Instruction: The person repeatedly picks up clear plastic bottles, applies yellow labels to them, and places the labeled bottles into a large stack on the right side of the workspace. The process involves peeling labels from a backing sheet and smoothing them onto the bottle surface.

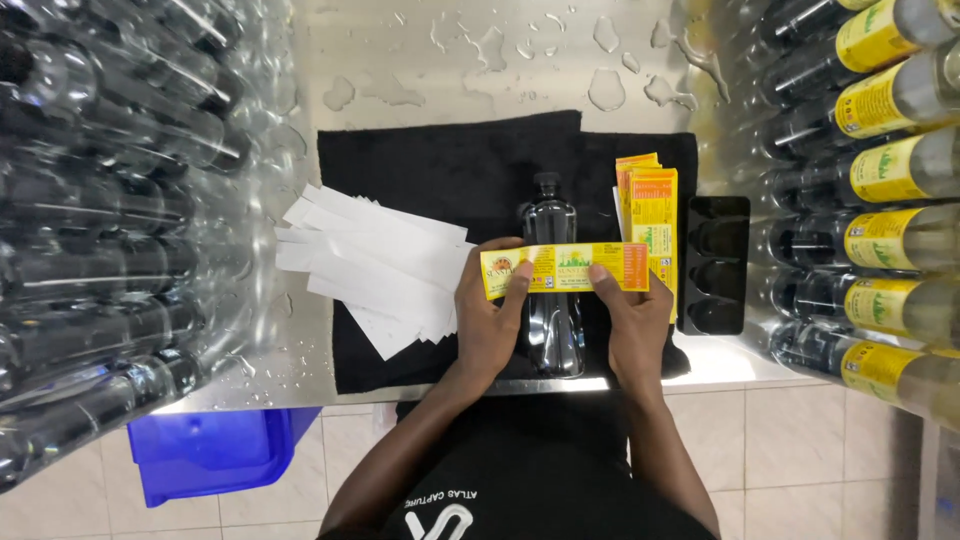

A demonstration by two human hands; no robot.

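A clear bottle (551,232) with a black cap lies lengthwise on a black cloth (440,170), cap pointing away from me. Across its middle stretches a yellow label (563,267). My left hand (490,315) pinches the label's left end and my right hand (632,320) presses its right end, both resting over the bottle's body. A stack of yellow labels (650,205) lies just right of the bottle.
White backing strips (370,265) are piled on the cloth's left. A black moulded tray (714,262) sits at right. Unlabelled clear bottles (110,220) are stacked left, labelled ones (880,170) right. The wet steel table (470,60) holds all; a blue bin (215,450) stands below.
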